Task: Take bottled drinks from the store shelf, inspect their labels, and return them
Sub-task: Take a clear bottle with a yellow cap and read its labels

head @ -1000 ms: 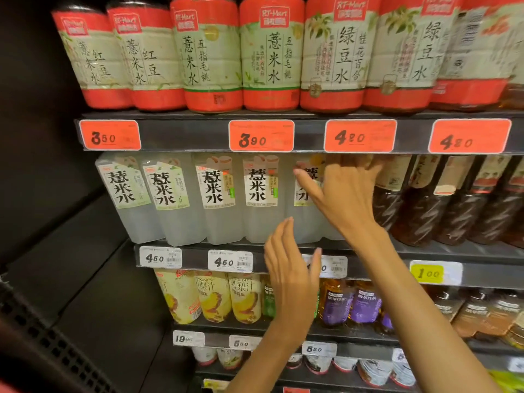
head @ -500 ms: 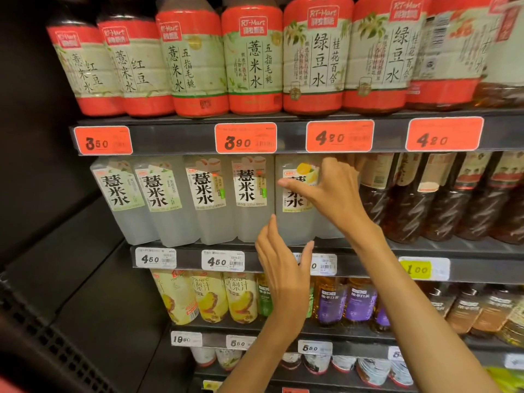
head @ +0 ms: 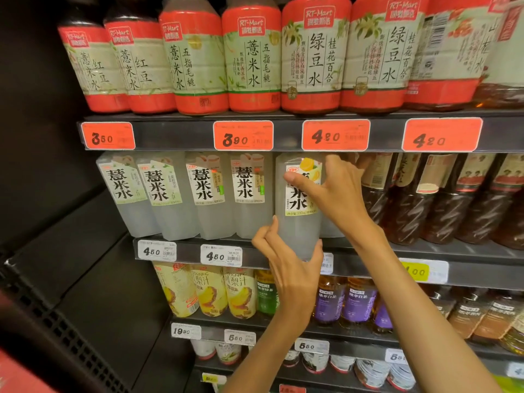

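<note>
Gripping the clear bottle around its upper label, the right hand lays its thumb across the front. The left hand cups the bottle's base, fingers curled round the lower end. The bottle stands upright at the front edge of the middle shelf, its base overhanging the rail, just beside four like bottles on its left and dark bottles on its right. Orange price tags line the shelf above.
</note>
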`<state>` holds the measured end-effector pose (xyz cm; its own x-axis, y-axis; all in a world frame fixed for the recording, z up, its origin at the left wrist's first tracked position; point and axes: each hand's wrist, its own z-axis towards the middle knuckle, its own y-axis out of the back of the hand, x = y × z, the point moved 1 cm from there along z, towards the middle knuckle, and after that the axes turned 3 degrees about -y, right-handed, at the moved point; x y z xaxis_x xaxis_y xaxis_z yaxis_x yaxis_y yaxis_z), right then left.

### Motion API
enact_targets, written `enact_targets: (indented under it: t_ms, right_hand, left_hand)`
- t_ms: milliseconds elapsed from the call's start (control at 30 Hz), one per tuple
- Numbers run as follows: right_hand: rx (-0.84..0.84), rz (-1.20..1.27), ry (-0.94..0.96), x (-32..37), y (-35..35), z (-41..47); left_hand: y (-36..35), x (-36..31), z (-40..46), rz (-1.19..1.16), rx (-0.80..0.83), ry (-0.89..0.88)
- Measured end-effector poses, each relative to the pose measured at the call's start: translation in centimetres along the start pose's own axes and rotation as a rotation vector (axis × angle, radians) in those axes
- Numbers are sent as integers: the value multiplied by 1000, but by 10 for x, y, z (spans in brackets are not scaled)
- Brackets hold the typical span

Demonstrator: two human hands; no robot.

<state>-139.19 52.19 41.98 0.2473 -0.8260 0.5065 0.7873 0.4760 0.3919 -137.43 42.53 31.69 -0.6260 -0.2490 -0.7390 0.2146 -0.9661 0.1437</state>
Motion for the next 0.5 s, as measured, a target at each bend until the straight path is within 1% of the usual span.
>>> enact_targets:
  t_ms: [100, 200, 300, 333, 433, 467, 500]
  right_hand:
    - [34, -25, -11, 2, 6, -1]
    - [65, -73, 3, 3, 11, -3]
    - [46, -114, 39, 3, 13, -10]
    - [51, -94, 48, 4, 15, -13]
    - [81, 92, 25, 7, 16, -24]
    - [87, 214, -31, 9, 15, -28]
    - [118, 388, -131, 11, 15, -30]
  left_hand:
    - [6, -2, -8, -71, 3, -7]
    - [15, -4, -15, -156, 48, 23]
    - [28, -11, -18, -284, 125, 159]
    - [33, -12, -19, -322, 143, 204]
    - [55, -15, -20, -389, 222, 287]
    - [62, -14, -21, -406, 253, 318]
    - [69, -13, -23, -424, 286, 350]
